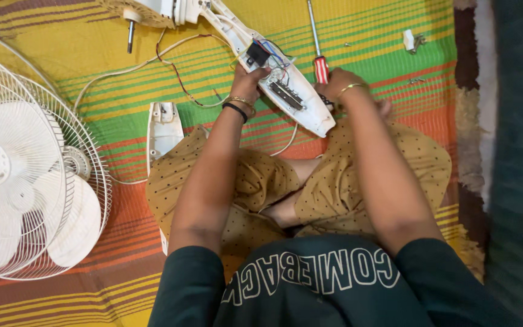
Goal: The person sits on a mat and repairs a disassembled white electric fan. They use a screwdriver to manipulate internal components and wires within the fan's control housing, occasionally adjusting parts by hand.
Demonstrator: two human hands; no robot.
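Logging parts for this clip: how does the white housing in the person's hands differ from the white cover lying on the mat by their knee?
The open housing is held up by the left hand, with the right hand at its far edge; the loose cover lies untouched on the striped mat. The open housing shows wires and a switch block inside; the loose cover shows none. The open housing lies diagonal; the loose cover lies roughly straight. Both are white plastic.

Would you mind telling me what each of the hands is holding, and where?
The left hand grips the opened white plastic fan housing at its upper edge beside the exposed wiring. The right hand holds the red-handled screwdriver by its handle.
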